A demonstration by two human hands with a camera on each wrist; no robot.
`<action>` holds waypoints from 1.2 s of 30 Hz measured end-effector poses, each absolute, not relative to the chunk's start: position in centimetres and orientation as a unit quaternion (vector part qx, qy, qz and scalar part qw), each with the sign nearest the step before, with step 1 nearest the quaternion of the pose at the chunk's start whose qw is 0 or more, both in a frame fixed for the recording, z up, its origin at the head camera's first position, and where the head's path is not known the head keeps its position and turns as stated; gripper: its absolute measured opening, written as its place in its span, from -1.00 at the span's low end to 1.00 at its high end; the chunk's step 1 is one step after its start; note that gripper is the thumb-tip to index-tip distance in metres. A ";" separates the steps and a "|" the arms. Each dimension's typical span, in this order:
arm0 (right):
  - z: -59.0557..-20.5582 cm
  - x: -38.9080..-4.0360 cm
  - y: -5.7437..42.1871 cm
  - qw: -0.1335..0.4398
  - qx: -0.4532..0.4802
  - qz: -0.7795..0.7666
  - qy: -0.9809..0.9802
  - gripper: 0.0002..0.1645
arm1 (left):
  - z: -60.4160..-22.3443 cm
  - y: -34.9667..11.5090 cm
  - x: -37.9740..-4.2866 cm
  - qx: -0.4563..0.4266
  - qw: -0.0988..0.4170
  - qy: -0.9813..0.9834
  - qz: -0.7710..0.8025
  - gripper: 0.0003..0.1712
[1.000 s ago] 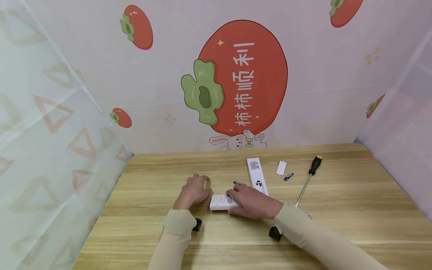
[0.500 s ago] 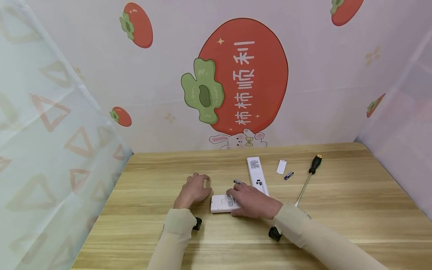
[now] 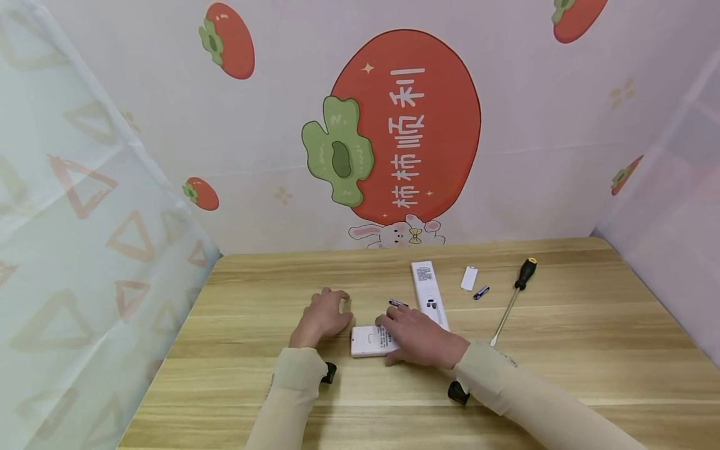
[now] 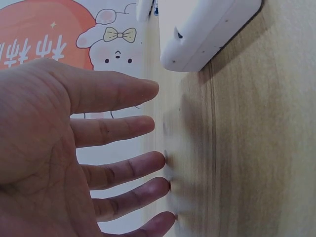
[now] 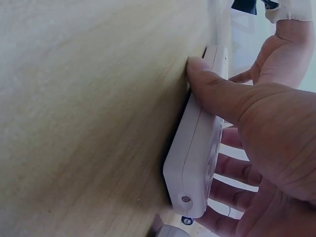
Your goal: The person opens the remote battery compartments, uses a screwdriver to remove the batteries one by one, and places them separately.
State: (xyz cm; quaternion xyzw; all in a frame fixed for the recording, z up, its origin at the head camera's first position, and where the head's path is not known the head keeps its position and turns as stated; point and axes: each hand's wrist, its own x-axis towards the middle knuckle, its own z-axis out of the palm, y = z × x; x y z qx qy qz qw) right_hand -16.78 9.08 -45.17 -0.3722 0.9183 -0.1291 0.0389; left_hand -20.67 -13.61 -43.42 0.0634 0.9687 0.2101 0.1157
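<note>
My right hand (image 3: pixel 419 337) grips a white remote control (image 3: pixel 365 341) lying across the table, its printed label facing up. Along the near side lies the thumb (image 5: pixel 210 84), while the fingers are on the far side and partly hidden. The palm covers the right part of the remote. Left of its free end, my left hand (image 3: pixel 322 317) rests with spread fingers, tips at the tabletop and nothing in them. In the left wrist view a gap separates these fingers (image 4: pixel 118 175) from the white remote's end (image 4: pixel 197 44). Just beyond the right hand lies a small battery (image 3: pixel 397 303).
Behind the right hand lies a long white remote (image 3: pixel 425 284), its lower part holding a dark-marked recess. To its right are a small white cover (image 3: pixel 469 279), a blue battery (image 3: pixel 481 292) and a black-handled screwdriver (image 3: pixel 514 294). A printed wall (image 3: pixel 270 231) borders the table's back edge.
The gripped remote has come slightly nearer to the front and shows more of its top face. My right hand has shifted a little with it; the left hand stays put.
</note>
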 end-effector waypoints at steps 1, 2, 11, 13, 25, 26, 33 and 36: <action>-45.2 -16.8 9.1 0.037 -0.373 -0.128 0.918 -0.17 | -43.4 -13.6 -20.7 0.064 0.116 0.969 0.210 -0.51; -45.3 -16.8 9.1 0.035 -0.373 -0.127 0.918 -0.16 | -43.4 -13.6 -20.7 0.064 0.116 0.969 0.209 -0.51; -44.4 -16.6 9.8 0.045 -0.341 -0.161 0.925 -0.11 | -43.5 -13.3 -20.5 0.060 0.119 0.970 0.205 -0.51; -44.0 -16.6 10.2 0.042 -0.331 -0.175 0.926 -0.13 | -43.4 -13.2 -20.4 0.063 0.117 0.971 0.199 -0.51; -42.0 -17.2 13.5 0.026 -0.253 -0.223 0.941 -0.36 | -41.4 -10.7 -19.4 0.204 0.188 0.935 0.221 -0.24; -41.9 -17.2 13.8 0.022 -0.250 -0.225 0.942 -0.38 | -41.4 -10.3 -19.3 0.213 0.196 0.932 0.217 -0.22; -41.8 -17.4 15.1 0.012 -0.235 -0.231 0.944 -0.46 | -41.8 -8.2 -18.4 0.257 0.192 0.936 0.148 -0.12; -41.8 -17.4 15.3 0.013 -0.227 -0.230 0.946 -0.45 | -42.1 -7.7 -18.2 0.252 0.192 0.940 0.126 -0.11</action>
